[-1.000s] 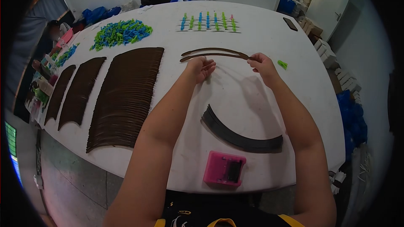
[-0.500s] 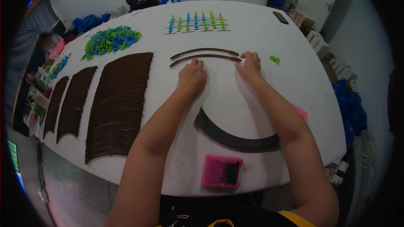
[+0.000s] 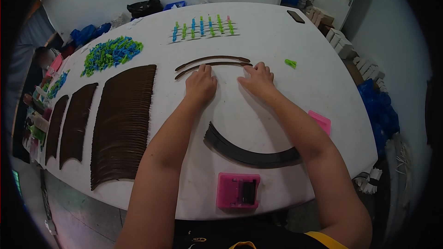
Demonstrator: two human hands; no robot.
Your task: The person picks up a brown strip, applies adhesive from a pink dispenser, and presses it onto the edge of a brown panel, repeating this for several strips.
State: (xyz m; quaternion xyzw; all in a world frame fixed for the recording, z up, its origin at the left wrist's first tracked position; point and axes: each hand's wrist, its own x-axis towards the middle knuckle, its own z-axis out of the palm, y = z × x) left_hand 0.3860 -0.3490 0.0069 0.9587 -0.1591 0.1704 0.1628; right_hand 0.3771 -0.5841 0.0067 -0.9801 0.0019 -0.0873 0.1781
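Note:
Two slim brown curved strips lie one behind the other, bowed away from me: the far strip and the near strip. My left hand has its fingers curled at the near strip, left of its middle. At that strip's right end is my right hand, fingers bent over the tip and thumb lower down. The fingertips are partly hidden behind the knuckles. Closer to me, a dark curved band bows towards me, its right end covered by my right forearm.
Brown strips form a large stack and two smaller ones on the left. Behind them sits a pile of blue and green clips. Clipped rows, a phone, a green clip and a pink holder share the table.
The whole view has shifted slightly, moving the table things left. My right thumb has moved down from the near strip's end, while my fingers stay by it. My left hand remains at the strip.

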